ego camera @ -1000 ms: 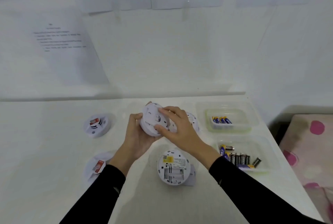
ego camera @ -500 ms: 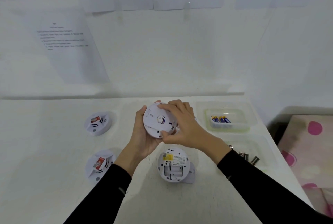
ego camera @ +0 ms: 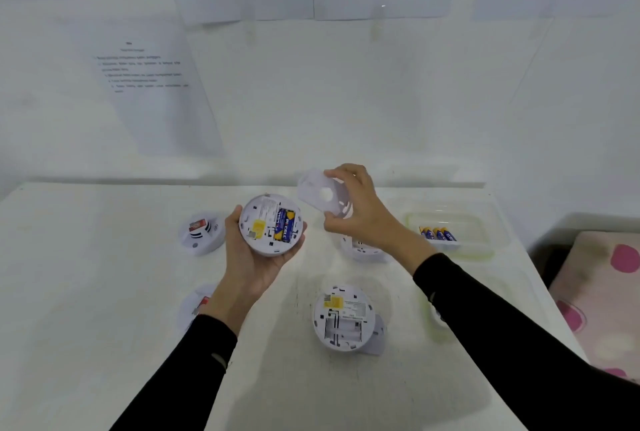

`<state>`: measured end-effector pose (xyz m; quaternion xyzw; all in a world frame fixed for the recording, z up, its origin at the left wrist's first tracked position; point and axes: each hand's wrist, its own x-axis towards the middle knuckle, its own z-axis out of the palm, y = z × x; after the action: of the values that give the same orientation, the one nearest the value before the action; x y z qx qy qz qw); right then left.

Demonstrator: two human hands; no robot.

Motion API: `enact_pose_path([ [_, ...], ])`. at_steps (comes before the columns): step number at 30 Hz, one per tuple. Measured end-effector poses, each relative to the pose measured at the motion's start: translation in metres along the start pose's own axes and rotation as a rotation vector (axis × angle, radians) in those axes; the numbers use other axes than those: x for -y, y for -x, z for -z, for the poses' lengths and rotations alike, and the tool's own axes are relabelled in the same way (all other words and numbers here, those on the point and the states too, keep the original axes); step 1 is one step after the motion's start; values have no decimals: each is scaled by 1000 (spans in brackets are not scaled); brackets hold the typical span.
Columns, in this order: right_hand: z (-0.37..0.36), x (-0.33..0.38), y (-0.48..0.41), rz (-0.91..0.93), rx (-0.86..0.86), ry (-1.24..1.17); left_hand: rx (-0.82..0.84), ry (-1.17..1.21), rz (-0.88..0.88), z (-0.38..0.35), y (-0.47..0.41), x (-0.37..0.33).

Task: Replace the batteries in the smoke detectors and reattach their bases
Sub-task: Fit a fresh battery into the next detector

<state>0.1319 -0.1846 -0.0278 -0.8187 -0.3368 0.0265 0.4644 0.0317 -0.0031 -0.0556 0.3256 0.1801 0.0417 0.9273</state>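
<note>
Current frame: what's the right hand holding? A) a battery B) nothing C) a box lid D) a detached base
D: the right hand pinches the round white base, held apart from the detector, which sits open in the left hand with its batteries showing.

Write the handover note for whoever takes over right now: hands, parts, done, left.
Left hand grips a smoke detector, back up, batteries in its bay; old or new, cannot tell.
Right hand pinches a loose base above the table.
Open detector lies nearer the person, bay empty.
Blue batteries sit in the far tray.
Done: two bases off. Left: fill the empty bay, refit bases; other detectors unchecked.
</note>
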Motion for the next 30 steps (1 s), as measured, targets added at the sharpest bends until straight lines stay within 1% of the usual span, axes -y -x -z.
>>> enact_pose_path([
  [2, -7, -16, -10, -132, 122, 40, -33, 6, -30, 10, 2, -11],
  [4, -19, -29, -17, -194, 245, 125, -52, 17, -43, 16, 5, -19],
  [6, -36, -35, -23, -185, 336, 236, -65, 30, -55, 19, 8, -24],
  [9, -59, -38, -31, -116, 451, 485, -73, 57, -59, 21, 11, -27],
  [15, -71, -42, -34, -33, 531, 774, -41, 64, -43, 22, 11, -25],
  [16, -69, -40, -34, -34, 513, 762, -32, 66, -39, 22, 10, -23],
  [17, -66, -37, -34, -39, 449, 699, -24, 69, -37, 21, 9, -22],
  [18, -62, -32, -33, -42, 329, 592, -16, 73, -37, 19, 9, -21],
  [20, -54, -18, -30, -7, 30, 336, 1, 85, -33, 16, 7, -18],
  [21, -49, -9, -26, 34, -74, 214, 15, 88, -27, 14, 6, -16],
  [22, -46, 2, -20, 79, -123, 129, 30, 85, -21, 11, 5, -14],
  [23, -42, 13, -14, 117, -131, 111, 43, 76, -17, 9, 4, -11],
  [25, -40, 26, -1, 151, -111, 225, 64, 46, -15, 0, 1, -5],
  [27, -38, 29, 8, 117, -123, 374, 83, 2, -17, -11, -3, 2],
  [30, -31, 28, 13, 31, -168, 451, 132, -40, -14, -28, -6, 14],
])
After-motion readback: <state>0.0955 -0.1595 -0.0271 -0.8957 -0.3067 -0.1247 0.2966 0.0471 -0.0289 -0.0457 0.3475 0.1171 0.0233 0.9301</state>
